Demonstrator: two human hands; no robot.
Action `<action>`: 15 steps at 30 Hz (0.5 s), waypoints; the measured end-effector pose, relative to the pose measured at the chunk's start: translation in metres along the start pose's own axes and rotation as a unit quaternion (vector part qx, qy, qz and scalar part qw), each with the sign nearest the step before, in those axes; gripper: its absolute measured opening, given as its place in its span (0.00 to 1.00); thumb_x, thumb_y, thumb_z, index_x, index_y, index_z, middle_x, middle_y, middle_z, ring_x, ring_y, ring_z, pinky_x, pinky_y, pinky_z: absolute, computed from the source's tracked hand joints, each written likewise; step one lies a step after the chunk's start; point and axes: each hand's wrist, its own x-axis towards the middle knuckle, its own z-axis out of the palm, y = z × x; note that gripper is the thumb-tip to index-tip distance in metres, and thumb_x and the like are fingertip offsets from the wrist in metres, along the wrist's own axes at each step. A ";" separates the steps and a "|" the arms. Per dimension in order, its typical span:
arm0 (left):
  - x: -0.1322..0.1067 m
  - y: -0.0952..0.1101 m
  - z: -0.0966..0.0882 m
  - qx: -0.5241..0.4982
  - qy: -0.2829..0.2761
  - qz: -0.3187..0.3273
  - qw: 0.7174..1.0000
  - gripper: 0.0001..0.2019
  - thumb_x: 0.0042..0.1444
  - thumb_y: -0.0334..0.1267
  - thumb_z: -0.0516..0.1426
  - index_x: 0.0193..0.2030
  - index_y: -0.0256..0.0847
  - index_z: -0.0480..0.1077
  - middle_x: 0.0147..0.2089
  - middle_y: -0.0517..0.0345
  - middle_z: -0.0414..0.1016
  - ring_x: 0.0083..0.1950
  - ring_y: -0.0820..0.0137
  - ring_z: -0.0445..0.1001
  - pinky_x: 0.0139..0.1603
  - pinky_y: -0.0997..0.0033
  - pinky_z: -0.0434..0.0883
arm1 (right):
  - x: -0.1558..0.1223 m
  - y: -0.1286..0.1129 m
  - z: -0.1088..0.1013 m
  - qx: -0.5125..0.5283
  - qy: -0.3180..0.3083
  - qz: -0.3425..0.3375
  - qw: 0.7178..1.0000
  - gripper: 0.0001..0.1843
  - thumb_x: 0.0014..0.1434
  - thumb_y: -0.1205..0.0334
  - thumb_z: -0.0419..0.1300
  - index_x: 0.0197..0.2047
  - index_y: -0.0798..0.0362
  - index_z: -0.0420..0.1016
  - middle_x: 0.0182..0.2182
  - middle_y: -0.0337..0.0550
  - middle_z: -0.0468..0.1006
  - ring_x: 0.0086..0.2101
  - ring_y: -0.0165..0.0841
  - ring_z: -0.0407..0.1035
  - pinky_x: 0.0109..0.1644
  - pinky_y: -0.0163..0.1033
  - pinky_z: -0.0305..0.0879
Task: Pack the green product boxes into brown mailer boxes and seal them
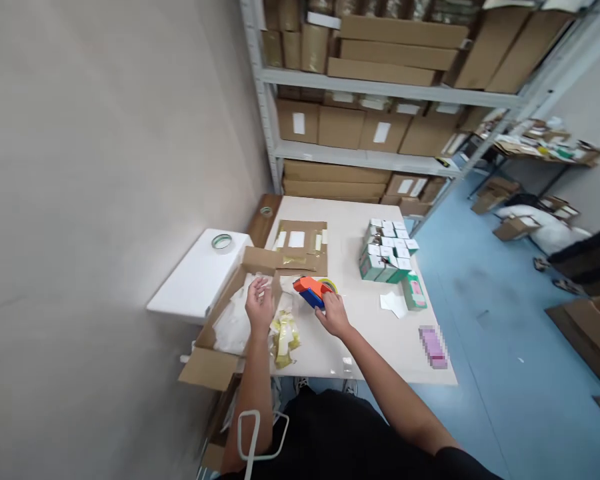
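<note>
Near left on the desk: one open carton, white filling inside. Our left grip hangs over its right side, fingers loosely parted; we see nothing held. Our right grip is closed around the orange-blue dispenser, raised and tilted above the desk, just right of the carton.

Handling, our judgement: keep the right grip firm and the wrist steady; turn the cutting end away from the left fingers; keep the dispenser clear of the crumpled tape, which could stick.

Counts, near to far:
- Pink item, near right: one, blurred.
- Crumpled tape: one heap, pieces not countable.
- Dispenser: one.
- White paper: one patch.
- Lone green box: one.
- Clustered boxes, right: roughly a dozen, overlapping.
- Flat carton, far left: one.
- Loose tape rolls: two, left.
- Shelf boards, far: two clearly seen.
</note>
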 end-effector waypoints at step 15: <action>-0.080 -0.003 0.121 0.139 -0.260 -0.010 0.956 0.27 0.60 0.45 0.59 0.66 0.43 0.69 0.53 0.47 0.82 0.48 0.64 0.81 0.47 0.64 0.76 | -0.229 0.205 -0.017 -0.044 -0.180 0.420 0.888 0.21 0.63 0.65 0.57 0.58 0.49 0.77 0.59 0.56 0.78 0.62 0.50 0.69 0.66 0.53 0.61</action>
